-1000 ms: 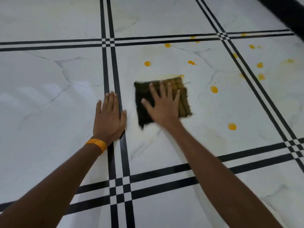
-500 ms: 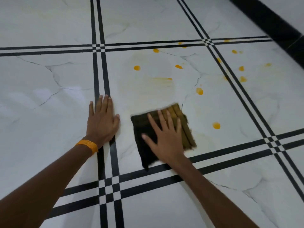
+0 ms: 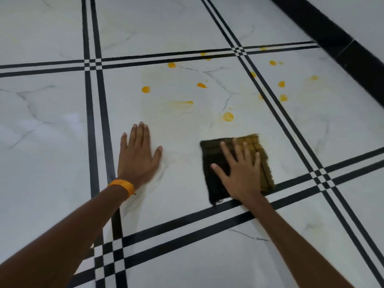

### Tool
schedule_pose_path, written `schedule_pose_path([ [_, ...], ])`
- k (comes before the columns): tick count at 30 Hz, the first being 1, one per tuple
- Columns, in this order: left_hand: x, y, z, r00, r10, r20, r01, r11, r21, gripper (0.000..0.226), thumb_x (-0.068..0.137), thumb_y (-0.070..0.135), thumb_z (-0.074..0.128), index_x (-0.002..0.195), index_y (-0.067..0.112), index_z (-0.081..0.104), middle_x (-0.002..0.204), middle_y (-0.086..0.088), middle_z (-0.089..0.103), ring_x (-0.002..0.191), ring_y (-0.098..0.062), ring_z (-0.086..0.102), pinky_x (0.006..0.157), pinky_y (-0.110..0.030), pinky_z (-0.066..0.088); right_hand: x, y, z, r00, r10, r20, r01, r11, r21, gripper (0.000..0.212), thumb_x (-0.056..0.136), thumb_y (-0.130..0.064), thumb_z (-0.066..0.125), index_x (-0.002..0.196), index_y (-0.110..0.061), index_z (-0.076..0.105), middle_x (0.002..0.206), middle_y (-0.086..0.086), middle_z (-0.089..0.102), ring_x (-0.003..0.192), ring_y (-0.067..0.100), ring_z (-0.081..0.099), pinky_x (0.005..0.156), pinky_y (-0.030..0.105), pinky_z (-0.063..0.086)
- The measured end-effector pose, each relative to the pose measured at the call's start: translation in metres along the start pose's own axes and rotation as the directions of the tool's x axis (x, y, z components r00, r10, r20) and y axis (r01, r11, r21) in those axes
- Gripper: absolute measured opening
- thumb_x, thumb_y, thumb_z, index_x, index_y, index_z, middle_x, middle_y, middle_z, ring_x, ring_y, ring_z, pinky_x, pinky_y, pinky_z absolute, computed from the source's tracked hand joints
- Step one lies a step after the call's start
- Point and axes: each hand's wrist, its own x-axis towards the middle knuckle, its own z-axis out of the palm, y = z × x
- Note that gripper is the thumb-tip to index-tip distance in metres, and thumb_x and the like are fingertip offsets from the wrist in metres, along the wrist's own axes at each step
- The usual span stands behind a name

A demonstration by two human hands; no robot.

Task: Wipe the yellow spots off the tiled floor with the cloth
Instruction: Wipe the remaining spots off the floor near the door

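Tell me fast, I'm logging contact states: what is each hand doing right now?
Left hand: open, flat on the floor, holding nothing.
Right hand: open, fingers spread, pressing the cloth onto the floor.

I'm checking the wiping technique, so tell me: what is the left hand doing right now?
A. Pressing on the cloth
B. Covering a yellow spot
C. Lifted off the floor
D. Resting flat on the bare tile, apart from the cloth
D: the left hand, with an orange wristband, lies palm-down on the tiled floor, while only the right hand presses the cloth.
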Motion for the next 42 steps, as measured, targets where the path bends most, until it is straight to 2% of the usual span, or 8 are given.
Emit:
schedule_pose_path([
  [5,0.002,0.000,-0.001,1.000,0.002,0.013,-0.003,1.000,0.022,0.079,0.099,0.055,0.018,0.159,0.004,0.007,0.169,-0.014,0.007,0.156,-0.028,0.004,0.125,-0.053,0.008,0.121,0.024,-0.021,0.939,0.343,0.005,-0.342,0.934,0.103,0.083,0.094,-0.080,0.012,0.163,-0.036,0.007,0.173,0.009,0.005,0.158,0.037,0.002,0.120,0.069,0.002],
  [12,0.002,0.003,-0.002,1.000,-0.004,0.026,0.005,1.000,-0.016,0.082,0.097,0.057,0.018,0.159,0.004,0.010,0.169,-0.013,0.010,0.156,-0.027,0.007,0.126,-0.052,0.009,0.032,-0.055,0.002,0.995,-0.098,0.028,0.097,0.995,0.031,0.077,0.095,-0.081,0.015,0.162,-0.045,0.005,0.173,0.002,0.005,0.159,0.030,0.003,0.124,0.063,0.002],
  [18,0.001,0.002,-0.003,1.000,-0.006,-0.015,0.005,0.999,-0.047,0.081,0.097,0.055,0.021,0.159,0.004,0.013,0.168,-0.012,0.013,0.156,-0.027,0.009,0.126,-0.049,0.006,0.105,-0.005,-0.015,0.969,0.248,0.021,-0.249,0.967,0.053,0.083,0.091,-0.082,0.010,0.163,-0.039,0.006,0.173,0.006,0.002,0.158,0.034,-0.001,0.122,0.067,0.002],
  [24,0.002,0.001,-0.007,1.000,-0.007,0.004,0.007,0.997,-0.077,0.082,0.096,0.057,0.021,0.160,0.006,0.013,0.168,-0.011,0.014,0.156,-0.026,0.009,0.127,-0.047,0.005,0.039,-0.084,0.006,0.996,-0.091,0.001,0.091,0.996,0.004,0.077,0.095,-0.080,0.013,0.162,-0.042,0.009,0.173,0.003,0.009,0.158,0.031,0.007,0.123,0.063,0.005],
  [31,-0.002,0.006,-0.014,0.998,-0.037,0.050,0.040,0.997,-0.071,0.082,0.096,0.055,0.020,0.159,0.005,0.012,0.168,-0.012,0.012,0.156,-0.026,0.007,0.127,-0.048,0.005,0.026,-0.014,0.000,0.981,0.190,0.046,-0.190,0.982,0.011,0.094,0.082,-0.087,-0.006,0.163,-0.040,0.007,0.173,0.006,0.006,0.158,0.036,0.002,0.122,0.068,0.005],
  [36,0.031,-0.014,-0.027,1.000,0.011,0.002,-0.011,0.996,-0.094,0.069,0.087,0.051,0.037,0.134,0.002,0.051,0.136,-0.017,0.053,0.123,-0.041,0.050,0.103,-0.049,0.041,0.077,-0.073,-0.002,0.990,0.137,0.039,-0.139,0.989,0.047,0.091,0.084,-0.083,-0.004,0.163,-0.038,0.002,0.173,0.007,-0.001,0.158,0.036,-0.004,0.122,0.067,-0.001],
  [40,0.081,-0.059,-0.030,0.992,-0.126,-0.030,0.125,0.992,-0.015,0.086,0.092,0.063,0.032,0.155,0.004,0.026,0.163,-0.019,0.024,0.152,-0.038,0.017,0.123,-0.051,0.014,0.085,-0.055,0.004,0.995,-0.094,-0.028,0.094,0.996,0.007,0.083,0.090,-0.084,0.007,0.162,-0.043,0.012,0.172,0.004,0.012,0.158,0.034,0.008,0.121,0.067,0.003],
  [42,0.081,-0.068,-0.020,0.992,-0.120,-0.038,0.121,0.992,0.028,0.089,0.094,0.068,0.024,0.159,0.008,0.013,0.168,-0.013,0.010,0.156,-0.029,0.003,0.125,-0.050,0.004,0.127,-0.031,-0.006,0.999,-0.037,-0.001,0.037,0.999,0.002,0.085,0.087,-0.085,0.002,0.162,-0.044,0.011,0.172,0.005,0.012,0.157,0.035,0.008,0.120,0.070,0.006],
])
